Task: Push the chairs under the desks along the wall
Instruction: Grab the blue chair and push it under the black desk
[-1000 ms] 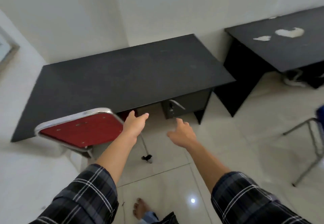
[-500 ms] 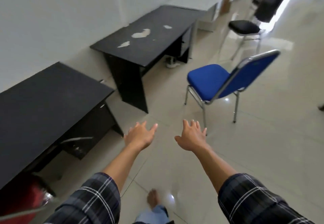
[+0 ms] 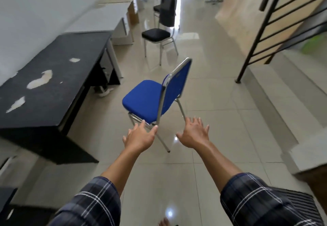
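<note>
A blue chair with a chrome frame stands on the tiled floor, out from the black desk with peeling patches on the left, its backrest on the right. My left hand is open, fingers spread, just in front of the chair's near legs. To its right my right hand is open too, near the chair's rear leg. Neither hand holds the chair. Farther down the aisle stands a black chair, beside a white desk along the wall.
More desks line the left wall into the distance, with further chairs beyond. A staircase with a black metal railing rises on the right, its lowest steps bordering the aisle. The tiled floor runs between desks and stairs.
My view has swung right from the first desk and the red chair, down the row. The blue chair is now close in front of both hands, which stay open and reach forward.
</note>
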